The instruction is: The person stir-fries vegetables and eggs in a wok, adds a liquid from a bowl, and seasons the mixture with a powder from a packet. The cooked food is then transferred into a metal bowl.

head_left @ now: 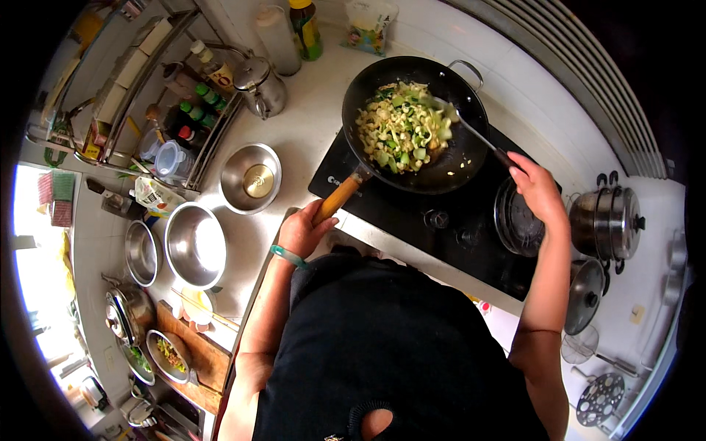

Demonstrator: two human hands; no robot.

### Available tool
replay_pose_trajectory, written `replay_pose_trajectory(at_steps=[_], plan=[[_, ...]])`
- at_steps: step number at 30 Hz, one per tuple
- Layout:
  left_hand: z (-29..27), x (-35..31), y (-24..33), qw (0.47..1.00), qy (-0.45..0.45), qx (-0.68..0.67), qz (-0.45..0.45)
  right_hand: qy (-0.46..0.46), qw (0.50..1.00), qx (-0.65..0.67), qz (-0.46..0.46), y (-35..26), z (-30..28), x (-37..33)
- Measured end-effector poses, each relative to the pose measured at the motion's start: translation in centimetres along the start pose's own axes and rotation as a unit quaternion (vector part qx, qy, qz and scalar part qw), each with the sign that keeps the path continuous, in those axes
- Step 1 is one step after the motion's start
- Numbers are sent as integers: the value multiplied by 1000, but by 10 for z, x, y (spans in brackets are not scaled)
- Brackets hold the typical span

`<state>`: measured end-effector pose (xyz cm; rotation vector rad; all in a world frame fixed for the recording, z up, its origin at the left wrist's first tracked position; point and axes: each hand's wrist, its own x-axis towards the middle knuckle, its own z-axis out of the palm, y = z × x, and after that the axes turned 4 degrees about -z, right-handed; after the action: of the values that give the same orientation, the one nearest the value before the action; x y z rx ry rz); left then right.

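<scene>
- I'd brace the wok [467, 156] and slide the spatula [479, 133] right under the chopped greens [401, 131], folding inward so nothing flips out
- left grip [301, 232]'s wrapped round the wooden handle [340, 200], right grip [535, 189]'s curled snugly on the spatula's dark end
- greens sit inside the wok, between both grips and farther out

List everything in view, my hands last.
Wok: 1, black, on cooktop
Chopped food: one heap, yellow-green, in wok
Spatula: 1, silver, dark handle, in wok
Cooktop: 1, black, under wok
Metal bowls: 3, silver, left counter
Lidded pot: 1, silver, back counter
Bottles: several, mixed colours, upper-left rack, back counter
Cutting board: 1, brown, lower left
Food-filled bowl: 1, pale, lower left
Pots: several, silver, right wall
Skimmers: 2, grey, lower right wall
Bracelet: 1, green, left wrist
Left hand: 1, on wok handle
Right hand: 1, on spatula handle
</scene>
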<state>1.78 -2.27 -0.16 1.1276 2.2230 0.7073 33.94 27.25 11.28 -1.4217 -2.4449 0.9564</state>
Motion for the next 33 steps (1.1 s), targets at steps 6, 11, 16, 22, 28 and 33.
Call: replay_pose_trajectory(at_steps=[6,11,16,22,28,33], plan=[[1,-1,0,1000,6,-1,8,19,998,43,34,-3,-25,9],[1,3,3,1000,3,3,29,-2,989,147,23,5,28,58],[1,1,-2,1000,4,-18,8,-26,994,6,-104,-23,25,43],[2,2,-2,1000,-4,-27,9,47,991,-68,-102,-43,20,45],[1,2,-1,1000,2,0,14,-28,985,-47,-161,-40,38,19],[4,2,-3,1000,10,-16,17,-5,990,-76,-122,-7,5,-34]])
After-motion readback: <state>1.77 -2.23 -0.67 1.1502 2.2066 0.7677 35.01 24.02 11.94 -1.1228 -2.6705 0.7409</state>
